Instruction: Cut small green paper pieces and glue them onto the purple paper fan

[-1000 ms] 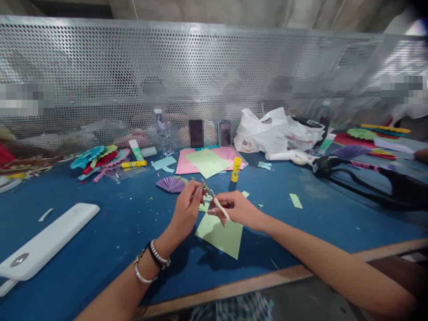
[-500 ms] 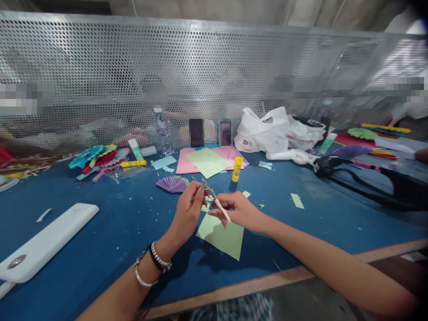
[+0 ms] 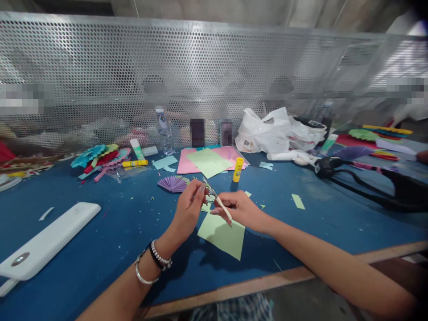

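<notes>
Nearest me is the worn wooden edge (image 3: pixel 214 295) of the blue-topped table (image 3: pixel 110 272), and just in from it a flat, pale green square of paper (image 3: pixel 224 238) lies askew, partly in the shadow of the hands. Over its far corner is the thing that matters, a pair of scissors with cream-white handles and thin metal blades (image 3: pixel 223 209), held up between the two hands. Its long axis slants: handles back toward the person and to the right, tips forward and to the left, right beside the left fingertips. The right hand (image 3: pixel 241 209) is the nearer one to the handles and grips them, fingers curled, its forearm reaching in low from the right. The left hand (image 3: pixel 190 203) is drawn into a pinch, palm turned inward, wrist raised off the table; from where I stand the fingers hide most of it, but it seems to hold a small scrap of green paper (image 3: pixel 207 189) against the blades.

Past the hands, a pleated purple paper fan (image 3: pixel 171 183) lies just beyond the left one, and an upright yellow glue stick (image 3: pixel 238 170) stands beyond the right. Farther back, pink paper sheets (image 3: pixel 185 164) lie before a silvery perforated metal screen (image 3: pixel 187 58).
</notes>
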Action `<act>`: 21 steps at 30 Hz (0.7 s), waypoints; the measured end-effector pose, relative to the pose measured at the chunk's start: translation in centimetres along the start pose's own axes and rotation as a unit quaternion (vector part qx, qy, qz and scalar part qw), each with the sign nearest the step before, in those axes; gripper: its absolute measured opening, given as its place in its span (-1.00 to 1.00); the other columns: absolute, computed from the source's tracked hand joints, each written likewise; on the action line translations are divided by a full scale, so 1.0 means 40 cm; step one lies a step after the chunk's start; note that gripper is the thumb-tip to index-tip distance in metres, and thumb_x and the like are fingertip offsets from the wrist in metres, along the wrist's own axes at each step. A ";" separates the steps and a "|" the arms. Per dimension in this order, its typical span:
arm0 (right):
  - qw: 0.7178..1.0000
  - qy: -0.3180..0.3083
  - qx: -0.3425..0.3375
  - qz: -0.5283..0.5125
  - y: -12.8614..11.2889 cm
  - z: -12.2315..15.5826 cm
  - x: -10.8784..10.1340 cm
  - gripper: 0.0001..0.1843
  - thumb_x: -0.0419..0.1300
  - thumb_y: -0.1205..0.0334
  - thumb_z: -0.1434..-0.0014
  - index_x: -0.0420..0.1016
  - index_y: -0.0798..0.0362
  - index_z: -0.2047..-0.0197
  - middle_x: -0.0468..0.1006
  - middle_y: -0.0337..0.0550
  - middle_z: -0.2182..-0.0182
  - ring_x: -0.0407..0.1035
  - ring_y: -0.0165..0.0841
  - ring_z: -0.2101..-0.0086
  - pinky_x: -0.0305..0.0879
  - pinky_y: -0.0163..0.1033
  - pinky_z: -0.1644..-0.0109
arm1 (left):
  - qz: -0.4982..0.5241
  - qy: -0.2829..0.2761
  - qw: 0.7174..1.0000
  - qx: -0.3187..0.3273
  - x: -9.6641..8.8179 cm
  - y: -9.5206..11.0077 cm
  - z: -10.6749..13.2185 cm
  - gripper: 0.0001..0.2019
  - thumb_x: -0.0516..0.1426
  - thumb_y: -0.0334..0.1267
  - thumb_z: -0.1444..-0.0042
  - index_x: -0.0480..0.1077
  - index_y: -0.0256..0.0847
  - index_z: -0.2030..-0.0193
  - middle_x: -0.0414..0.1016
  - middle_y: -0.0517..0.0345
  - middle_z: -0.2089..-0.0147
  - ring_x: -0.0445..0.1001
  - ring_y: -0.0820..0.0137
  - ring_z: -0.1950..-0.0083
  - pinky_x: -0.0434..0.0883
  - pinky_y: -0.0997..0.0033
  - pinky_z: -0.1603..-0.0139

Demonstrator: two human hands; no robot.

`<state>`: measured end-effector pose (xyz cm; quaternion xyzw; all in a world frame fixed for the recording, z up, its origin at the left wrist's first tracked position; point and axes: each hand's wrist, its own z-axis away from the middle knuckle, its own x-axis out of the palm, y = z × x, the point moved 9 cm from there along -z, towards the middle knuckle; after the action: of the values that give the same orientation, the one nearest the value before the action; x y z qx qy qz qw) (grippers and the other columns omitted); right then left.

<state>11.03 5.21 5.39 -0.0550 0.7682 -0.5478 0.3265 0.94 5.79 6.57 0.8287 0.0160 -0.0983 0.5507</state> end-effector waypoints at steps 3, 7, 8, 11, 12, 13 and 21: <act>1.000 0.000 0.005 -0.014 0.005 0.000 0.003 -0.60 0.17 -0.05 -0.01 0.20 0.08 0.59 0.28 -0.33 0.73 0.11 -0.53 0.64 0.01 -0.39 0.53 | 0.009 0.000 1.000 0.002 0.000 0.001 0.000 -0.76 -0.10 -0.12 -0.19 0.18 -0.21 0.39 0.18 0.24 0.47 0.17 0.54 0.48 0.18 0.53 0.46; 0.998 0.001 0.020 -0.055 0.020 -0.001 0.008 -0.63 0.19 -0.02 0.00 0.23 0.08 0.56 0.30 -0.32 0.72 0.13 -0.52 0.65 0.03 -0.40 0.55 | 0.026 0.001 1.000 -0.003 -0.003 -0.004 -0.002 -0.76 -0.10 -0.11 -0.19 0.19 -0.21 0.37 0.19 0.24 0.45 0.17 0.55 0.47 0.17 0.53 0.47; 0.998 0.001 0.022 -0.066 0.022 -0.002 0.008 -0.64 0.20 -0.02 0.01 0.23 0.09 0.56 0.30 -0.32 0.72 0.13 -0.52 0.65 0.03 -0.40 0.55 | 0.030 0.001 1.000 -0.005 -0.004 -0.005 -0.003 -0.76 -0.10 -0.11 -0.19 0.19 -0.21 0.37 0.18 0.24 0.46 0.16 0.55 0.48 0.16 0.53 0.48; 0.995 -0.001 0.024 -0.095 0.024 -0.002 0.009 -0.64 0.21 -0.01 0.02 0.24 0.09 0.57 0.30 -0.32 0.73 0.13 -0.53 0.66 0.04 -0.40 0.56 | 0.043 -0.002 0.999 -0.010 -0.005 -0.007 -0.004 -0.76 -0.10 -0.11 -0.19 0.19 -0.21 0.37 0.14 0.27 0.50 0.14 0.55 0.51 0.13 0.52 0.52; 0.995 -0.001 0.025 -0.101 0.023 -0.002 0.009 -0.64 0.22 0.00 0.02 0.24 0.10 0.58 0.30 -0.32 0.74 0.13 -0.53 0.66 0.04 -0.40 0.56 | 0.047 -0.003 0.999 -0.011 -0.004 -0.008 -0.004 -0.76 -0.09 -0.11 -0.19 0.19 -0.21 0.37 0.13 0.27 0.51 0.14 0.55 0.52 0.12 0.52 0.52; 0.994 -0.003 0.025 -0.107 0.022 -0.001 0.009 -0.64 0.22 0.01 0.02 0.24 0.10 0.58 0.30 -0.32 0.74 0.13 -0.54 0.66 0.04 -0.40 0.57 | 0.049 -0.005 0.999 -0.012 -0.003 -0.008 -0.003 -0.76 -0.09 -0.11 -0.19 0.19 -0.21 0.37 0.13 0.27 0.52 0.13 0.55 0.52 0.11 0.52 0.53; 0.990 -0.031 0.029 -0.132 0.017 0.002 0.019 -0.65 0.24 0.05 0.03 0.26 0.13 0.57 0.27 -0.34 0.75 0.15 -0.55 0.66 0.10 -0.41 0.56 | 0.046 -0.019 0.999 -0.018 0.003 -0.010 -0.002 -0.76 -0.10 -0.11 -0.19 0.17 -0.21 0.37 0.15 0.27 0.51 0.14 0.56 0.52 0.10 0.52 0.53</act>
<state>10.66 5.07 4.43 -0.1637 0.7273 -0.6065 0.2764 1.03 6.00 6.22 0.8164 -0.0314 -0.0883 0.5698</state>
